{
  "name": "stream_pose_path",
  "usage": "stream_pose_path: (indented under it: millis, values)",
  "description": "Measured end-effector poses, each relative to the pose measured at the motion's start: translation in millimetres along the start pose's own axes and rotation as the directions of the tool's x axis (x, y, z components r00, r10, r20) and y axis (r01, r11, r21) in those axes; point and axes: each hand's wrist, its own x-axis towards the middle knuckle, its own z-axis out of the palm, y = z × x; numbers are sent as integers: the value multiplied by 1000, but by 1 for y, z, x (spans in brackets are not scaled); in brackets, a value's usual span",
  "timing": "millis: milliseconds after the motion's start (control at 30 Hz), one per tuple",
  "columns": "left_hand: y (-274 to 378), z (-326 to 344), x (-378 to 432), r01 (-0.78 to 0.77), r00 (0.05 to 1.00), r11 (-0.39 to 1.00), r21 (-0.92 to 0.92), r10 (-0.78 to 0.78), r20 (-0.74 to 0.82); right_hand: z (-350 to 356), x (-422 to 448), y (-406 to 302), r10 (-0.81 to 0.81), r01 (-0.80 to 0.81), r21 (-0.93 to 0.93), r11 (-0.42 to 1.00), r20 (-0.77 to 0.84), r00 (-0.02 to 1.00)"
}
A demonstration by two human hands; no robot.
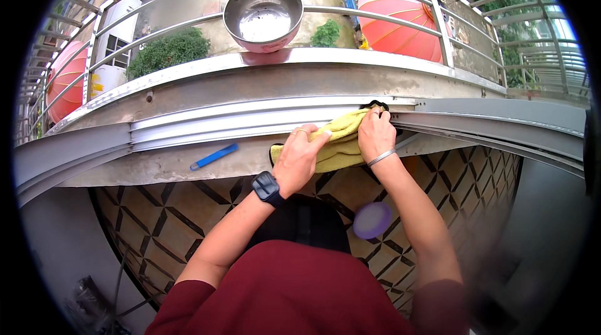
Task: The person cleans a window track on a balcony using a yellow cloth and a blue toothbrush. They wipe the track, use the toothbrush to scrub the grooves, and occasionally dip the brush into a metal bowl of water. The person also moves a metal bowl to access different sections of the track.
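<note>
A yellow cloth (340,156) with dark edging lies bunched over the metal window track (244,121) and the sill. My right hand (377,134) grips its upper right end, pressing it against the track beside the frame's corner. Lower down and to the left, my left hand (300,154) pinches a fold of the same cloth between thumb and fingers. A blue flat strip-like tool (214,157) rests on the concrete sill (164,166), left of my left hand. What lies under the cloth is hidden.
Beyond the track, a metal bowl (264,18) stands on the outer ledge against metal railings (375,18). Large red lanterns (399,25) hang outside. Grey window frame members (497,123) flank the opening. A purple-rimmed round basin (372,220) sits on the tiled floor below.
</note>
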Motion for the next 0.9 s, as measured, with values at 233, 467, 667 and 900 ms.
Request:
stream_pose_path:
  millis: [233,467,667,900]
  values:
    - [-9,-2,7,-103,994,971,216,107,-3,-22,-7,-4,102,-7,486,874,-169,980]
    - [-34,-18,-20,76,995,918,389,-44,-91,-21,-9,-37,-250,407,502,763,-351,902]
    - [-19,-22,-1,153,988,853,499,-135,-72,-17,8,-41,-229,386,385,838,-395,890]
    - [11,39,35,123,970,920,373,-191,152,14,-6,-10,30,-7,108,994,-208,978]
